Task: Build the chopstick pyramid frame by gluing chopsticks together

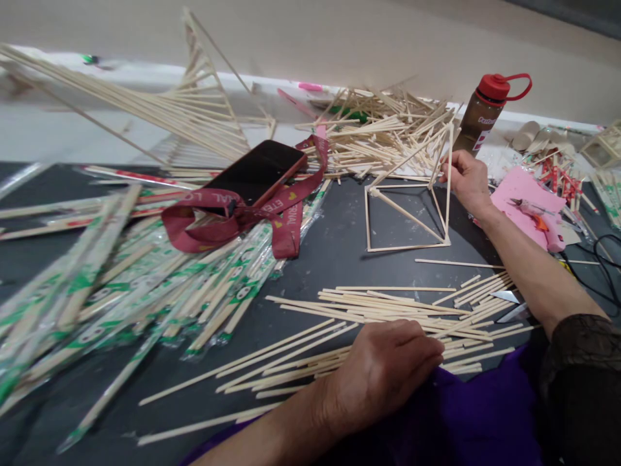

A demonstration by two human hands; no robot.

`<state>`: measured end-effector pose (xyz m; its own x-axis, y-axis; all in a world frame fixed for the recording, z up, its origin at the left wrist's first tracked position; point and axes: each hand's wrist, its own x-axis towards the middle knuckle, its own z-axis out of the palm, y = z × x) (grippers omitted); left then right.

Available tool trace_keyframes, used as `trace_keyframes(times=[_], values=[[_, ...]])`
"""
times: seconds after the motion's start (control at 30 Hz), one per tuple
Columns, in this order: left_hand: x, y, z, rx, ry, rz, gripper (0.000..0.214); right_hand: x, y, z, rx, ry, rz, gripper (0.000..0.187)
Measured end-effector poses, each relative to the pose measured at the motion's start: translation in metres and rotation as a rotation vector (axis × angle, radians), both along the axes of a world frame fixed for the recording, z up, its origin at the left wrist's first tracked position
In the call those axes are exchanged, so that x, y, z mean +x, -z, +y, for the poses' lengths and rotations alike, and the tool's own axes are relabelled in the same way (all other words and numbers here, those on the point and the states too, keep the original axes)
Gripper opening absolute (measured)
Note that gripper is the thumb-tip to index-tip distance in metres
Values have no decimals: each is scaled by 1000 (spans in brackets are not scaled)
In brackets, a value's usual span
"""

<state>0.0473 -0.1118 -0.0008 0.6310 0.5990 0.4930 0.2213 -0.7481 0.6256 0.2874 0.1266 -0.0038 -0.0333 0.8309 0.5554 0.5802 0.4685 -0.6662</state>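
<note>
My right hand [466,182] is closed on an upright stick of a small frame of wooden sticks [406,213], which stands on the dark table [334,252]. My left hand [388,369] rests knuckles up on a loose spread of bare sticks [388,310] near the table's front edge. Its fingers curl down onto the sticks; what they hold, if anything, is hidden. A large fan-shaped stick structure [194,110] stands at the back left.
Wrapped chopsticks [145,291] cover the left side. A phone [257,171] with a red lanyard [233,217] lies in the middle. A stick heap [383,136], a brown bottle [482,110], a pink glue gun [543,220] and scissors [509,304] lie right.
</note>
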Motion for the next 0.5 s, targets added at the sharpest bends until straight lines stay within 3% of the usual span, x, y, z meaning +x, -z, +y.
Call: trace_keyframes(times=[0.5], values=[[-2, 2, -1, -2, -21, -22, 16, -8, -1, -2, -51, 9, -24, 12]])
